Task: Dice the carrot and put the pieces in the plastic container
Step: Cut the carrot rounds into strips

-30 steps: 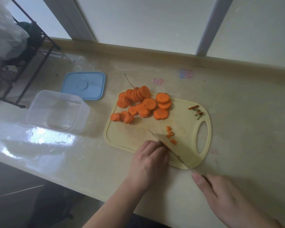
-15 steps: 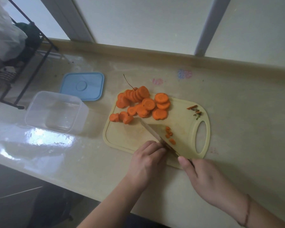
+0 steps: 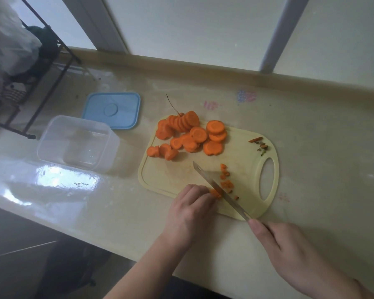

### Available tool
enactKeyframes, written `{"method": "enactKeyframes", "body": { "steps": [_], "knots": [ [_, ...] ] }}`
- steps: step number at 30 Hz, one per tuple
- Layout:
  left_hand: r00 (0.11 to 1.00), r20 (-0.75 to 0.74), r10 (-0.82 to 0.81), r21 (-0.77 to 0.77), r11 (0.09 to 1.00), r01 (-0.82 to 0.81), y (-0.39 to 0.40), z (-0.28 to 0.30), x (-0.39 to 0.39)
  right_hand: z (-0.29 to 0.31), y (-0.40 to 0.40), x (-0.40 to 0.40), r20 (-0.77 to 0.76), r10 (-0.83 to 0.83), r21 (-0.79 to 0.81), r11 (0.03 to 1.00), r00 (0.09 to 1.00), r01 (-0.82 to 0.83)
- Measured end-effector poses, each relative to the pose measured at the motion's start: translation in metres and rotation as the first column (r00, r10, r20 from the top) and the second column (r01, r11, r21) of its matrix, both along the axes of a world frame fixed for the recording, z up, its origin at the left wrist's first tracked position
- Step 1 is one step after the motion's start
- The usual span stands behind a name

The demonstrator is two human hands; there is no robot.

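Left hand (image 3: 192,209) pins a carrot piece (image 3: 215,193); right hand (image 3: 289,253) grips the knife (image 3: 216,186) beside it.

A glossy cream surface (image 3: 311,134) fills the middle of the view, its sheen catching a bright patch of window light toward the near left edge. Behind it runs a low beige ledge (image 3: 203,67), and above that frosted window panes (image 3: 192,24) split by pale frame bars — one grey, one bluish-white. At the surface's far left stands a black wire rack (image 3: 52,67). Below the near edge — dark floor (image 3: 20,255).
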State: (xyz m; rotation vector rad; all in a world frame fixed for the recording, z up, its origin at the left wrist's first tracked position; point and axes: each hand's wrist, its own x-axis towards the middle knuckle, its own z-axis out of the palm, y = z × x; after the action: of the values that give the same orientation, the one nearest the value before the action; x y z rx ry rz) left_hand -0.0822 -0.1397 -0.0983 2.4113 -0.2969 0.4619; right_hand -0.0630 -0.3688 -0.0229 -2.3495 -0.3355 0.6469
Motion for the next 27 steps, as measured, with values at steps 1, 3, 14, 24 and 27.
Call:
{"method": "enactKeyframes", "body": {
  "steps": [1, 3, 14, 24, 27],
  "knots": [
    [1.000, -0.002, -0.005, -0.001, 1.000, 0.005, -0.001, -0.001, 0.001, -0.002, 0.000, -0.001, -0.004, 0.000, -0.007, 1.000, 1.000, 0.000],
    [1.000, -0.011, -0.019, -0.019, 1.000, 0.019, -0.003, -0.002, 0.002, -0.004, -0.001, -0.003, -0.001, 0.002, -0.021, 1.000, 1.000, -0.002],
    [1.000, 0.020, -0.007, -0.005, 1.000, 0.007, -0.008, -0.001, 0.007, -0.010, 0.009, -0.004, 0.032, 0.017, -0.110, 0.994, 0.999, -0.013],
    [0.997, -0.038, 0.071, -0.150, 0.986, -0.076, -0.006, -0.008, 0.000, -0.004, 0.023, 0.011, -0.024, -0.021, -0.011, 1.000, 0.999, 0.021],
    [0.990, -0.071, 0.123, -0.236, 0.962, -0.136, -0.001, -0.008, -0.009, 0.005, 0.016, 0.007, -0.034, -0.035, 0.029, 0.999, 0.999, 0.036]
  ]
}}
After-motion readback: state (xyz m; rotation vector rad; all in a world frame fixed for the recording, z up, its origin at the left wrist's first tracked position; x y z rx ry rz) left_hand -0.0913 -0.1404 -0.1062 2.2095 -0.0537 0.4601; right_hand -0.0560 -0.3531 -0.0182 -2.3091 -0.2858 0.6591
